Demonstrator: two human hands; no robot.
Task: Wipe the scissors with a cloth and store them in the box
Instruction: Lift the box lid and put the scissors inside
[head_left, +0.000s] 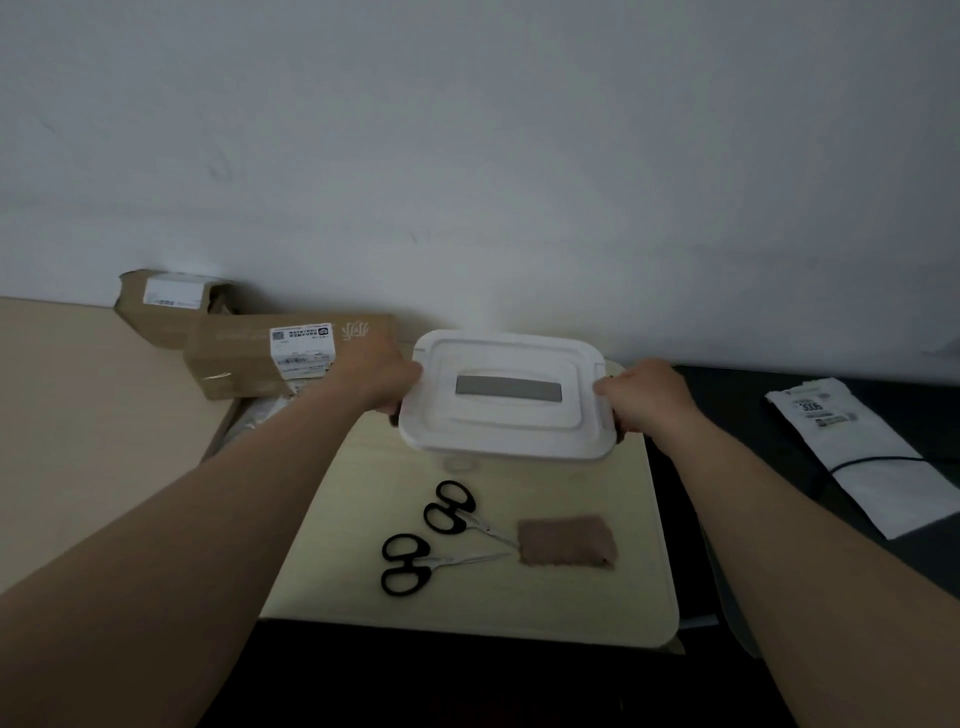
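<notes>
Both hands on white plastic lidded box (503, 397), frame centre: left hand (376, 375) clamped on left edge, right hand (644, 397) on right edge. Lid on. Below it on pale tabletop (332, 545): 2 black-handled scissors (450, 506) (410, 564), tips twd brown cloth (567, 541) lower-centre.

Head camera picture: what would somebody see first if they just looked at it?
First, the white box with its lid on, at the far end of the small pale table, with the left hand and right hand gripping its two ends. Next, two black-handled scissors lying nearer, tips toward a brown cloth on their right.
</notes>
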